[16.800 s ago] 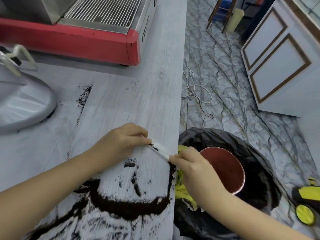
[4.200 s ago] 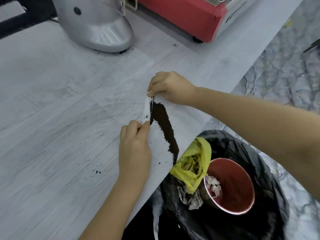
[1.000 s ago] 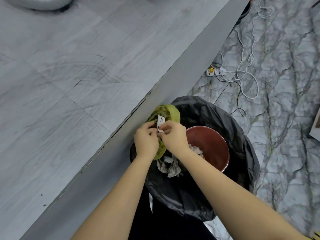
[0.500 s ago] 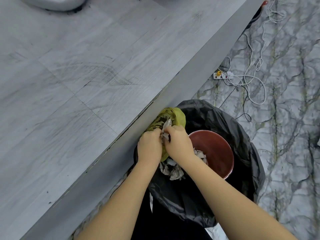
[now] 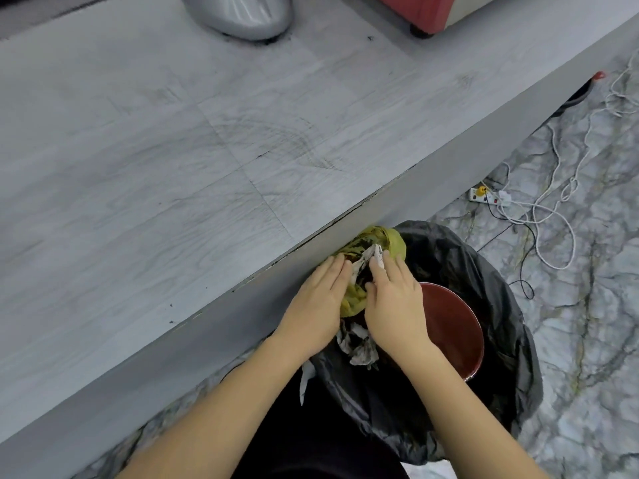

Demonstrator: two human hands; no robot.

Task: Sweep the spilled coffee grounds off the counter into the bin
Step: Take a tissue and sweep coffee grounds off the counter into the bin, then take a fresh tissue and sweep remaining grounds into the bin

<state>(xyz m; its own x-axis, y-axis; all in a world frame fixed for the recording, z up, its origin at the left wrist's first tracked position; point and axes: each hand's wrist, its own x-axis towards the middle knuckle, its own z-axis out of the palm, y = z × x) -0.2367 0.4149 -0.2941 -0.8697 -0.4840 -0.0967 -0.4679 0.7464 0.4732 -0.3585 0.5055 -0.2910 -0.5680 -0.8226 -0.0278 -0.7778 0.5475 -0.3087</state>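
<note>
The worktop is running diagonally from near left to far right, its grey front edge dropping straight down beside the bin, which is standing on the floor tight against that edge. Only faint dark smears and a few specks of coffee grounds are showing on the worktop. Over the bin mouth, the left hand and right hand are lying side by side, fingers straight and spread, pressing on a white paper and a yellow bag at the bin's far rim. Dark grounds are showing on the paper between the fingers. A red bowl is sitting inside the bin, partly hidden by the right hand. To the right, cables are trailing across the open marble floor. Far off, a silver appliance and a red machine are being cut off by the frame.
</note>
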